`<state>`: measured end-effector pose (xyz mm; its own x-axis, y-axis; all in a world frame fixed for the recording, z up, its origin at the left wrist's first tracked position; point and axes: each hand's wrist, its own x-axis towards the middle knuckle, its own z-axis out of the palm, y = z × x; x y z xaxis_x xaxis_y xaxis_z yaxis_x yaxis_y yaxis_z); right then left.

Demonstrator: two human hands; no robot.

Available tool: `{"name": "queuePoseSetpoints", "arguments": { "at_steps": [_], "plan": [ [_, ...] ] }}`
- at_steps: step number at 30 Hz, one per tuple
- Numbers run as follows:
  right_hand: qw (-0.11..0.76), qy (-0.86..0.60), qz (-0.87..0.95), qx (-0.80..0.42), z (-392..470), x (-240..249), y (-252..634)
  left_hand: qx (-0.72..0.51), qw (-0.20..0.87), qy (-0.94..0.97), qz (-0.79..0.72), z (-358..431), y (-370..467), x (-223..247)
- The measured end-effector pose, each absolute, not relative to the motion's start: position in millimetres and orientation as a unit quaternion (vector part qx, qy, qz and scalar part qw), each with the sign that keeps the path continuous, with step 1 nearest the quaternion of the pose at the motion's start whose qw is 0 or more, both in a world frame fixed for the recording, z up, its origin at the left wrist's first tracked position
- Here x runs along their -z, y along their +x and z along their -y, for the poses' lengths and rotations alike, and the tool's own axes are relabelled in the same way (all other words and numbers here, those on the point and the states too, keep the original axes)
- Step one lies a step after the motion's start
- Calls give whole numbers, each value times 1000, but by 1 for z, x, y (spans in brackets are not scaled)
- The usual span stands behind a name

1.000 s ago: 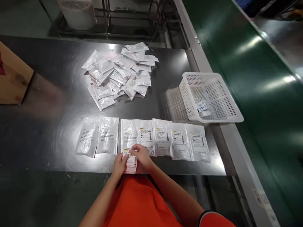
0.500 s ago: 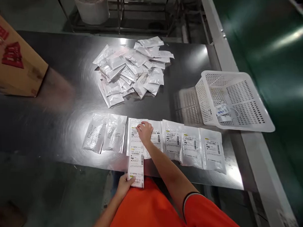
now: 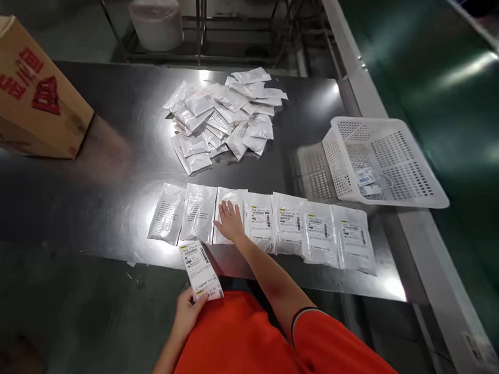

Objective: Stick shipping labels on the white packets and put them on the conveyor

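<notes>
"White paper, a label strip [image 3: 200, 268], ran up from your left hand [image 3: 185, 316]; your thumb and fingers pinched its near end, just in front of your orange top [image 3: 238, 340]."

"And the far end?"

"It slanted over the edge of the steel table [image 3: 111, 213], close to the bottom of the second pouch [image 3: 199, 213] from your left. I couldn't tell whether they touched."

"What about my right hand [image 3: 230, 223]?"

"It lay palm down, fingers spread, on the third pouch [image 3: 224, 237]. What was under your palm, I couldn't tell."

"And the rest of the row?"

"The first pouch [image 3: 167, 214] and the second showed dark printed text. Four labelled pouches [image 3: 290, 224] lay to your right, each label with a yellow mark near its top."

"Beyond them?"

"You had a loose heap of white packets [image 3: 226, 119] across the table, a perforated white basket [image 3: 341, 167] to the right with small labelled items inside, and a cardboard box [image 3: 37, 96] with red print at the left."
</notes>
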<state>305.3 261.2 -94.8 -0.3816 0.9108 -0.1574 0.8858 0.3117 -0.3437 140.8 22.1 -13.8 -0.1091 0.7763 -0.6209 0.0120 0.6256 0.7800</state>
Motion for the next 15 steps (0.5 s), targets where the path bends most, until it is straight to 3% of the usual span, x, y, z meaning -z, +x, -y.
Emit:
{"name": "queuePoseSetpoints", "arguments": {
  "at_steps": [5,11,15],
  "plan": [
    [133,-572,763,-268,-228,68,310,-312,576,389,-647,-24,120,0],
    [326,-528,528,-580,-162,18,278,-297,604,485,-559,-35,98,-22],
    [354,-545,468,-599,-150,-11,252,-265,661,460,-531,-36,82,-12]
  ]
}}
